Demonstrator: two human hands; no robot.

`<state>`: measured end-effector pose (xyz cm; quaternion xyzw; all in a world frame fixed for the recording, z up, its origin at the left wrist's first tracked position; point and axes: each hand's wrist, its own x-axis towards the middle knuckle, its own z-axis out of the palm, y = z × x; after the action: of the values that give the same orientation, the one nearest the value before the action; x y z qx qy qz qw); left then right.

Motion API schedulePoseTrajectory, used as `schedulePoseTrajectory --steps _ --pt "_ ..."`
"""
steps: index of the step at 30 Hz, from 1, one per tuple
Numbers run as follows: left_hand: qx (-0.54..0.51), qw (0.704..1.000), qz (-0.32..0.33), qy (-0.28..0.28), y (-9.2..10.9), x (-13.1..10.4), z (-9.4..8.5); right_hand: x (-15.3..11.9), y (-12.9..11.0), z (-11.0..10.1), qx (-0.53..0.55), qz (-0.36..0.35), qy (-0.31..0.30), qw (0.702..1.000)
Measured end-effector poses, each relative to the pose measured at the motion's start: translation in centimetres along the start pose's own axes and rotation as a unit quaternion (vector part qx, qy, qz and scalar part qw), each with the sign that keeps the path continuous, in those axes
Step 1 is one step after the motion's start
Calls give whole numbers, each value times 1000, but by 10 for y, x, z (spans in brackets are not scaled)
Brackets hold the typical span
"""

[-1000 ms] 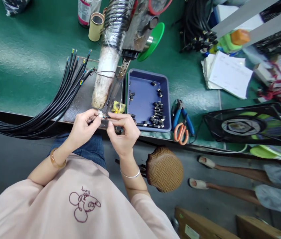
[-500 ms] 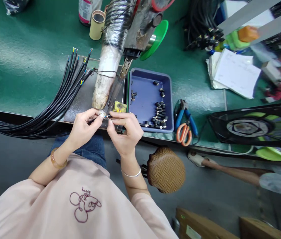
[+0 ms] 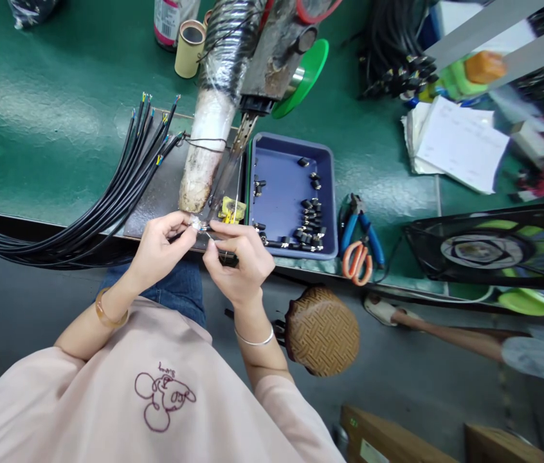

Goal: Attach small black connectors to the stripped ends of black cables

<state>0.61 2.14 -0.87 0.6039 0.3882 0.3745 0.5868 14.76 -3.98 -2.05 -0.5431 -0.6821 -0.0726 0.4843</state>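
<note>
Pinching a small whitish piece [image 3: 195,222] narrowly in the fingertips of the left hand [image 3: 164,249], in the head view, and holding a thin wire [image 3: 209,235] near it in the right hand's [image 3: 240,257] closed fingertips. Working just by the white-wrapped tube's [image 3: 200,154] lower end, between black cables [image 3: 60,249] and a blue tray [image 3: 279,193] holding small black connectors [image 3: 310,218].

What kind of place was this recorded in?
Probably a cable assembly workshop: a bundle of black cables with exposed coloured wire ends, a tray of small black connectors, and pliers lie on a green workbench.
</note>
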Motion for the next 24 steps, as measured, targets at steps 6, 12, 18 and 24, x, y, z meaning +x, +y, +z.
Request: schedulePoseTrajectory --steps 6,12,18,24 --pt "21 1000 -7 -10 -1 -2 0 -1 -2 0 3 16 4 1000" --pt "35 999 -3 -20 1 -2 0 1 -6 0 25 61 19 998" --pt "55 998 8 -22 3 0 -1 3 -6 1 47 81 13 996" --pt "55 998 23 -10 8 1 0 7 -7 1 51 89 15 995"
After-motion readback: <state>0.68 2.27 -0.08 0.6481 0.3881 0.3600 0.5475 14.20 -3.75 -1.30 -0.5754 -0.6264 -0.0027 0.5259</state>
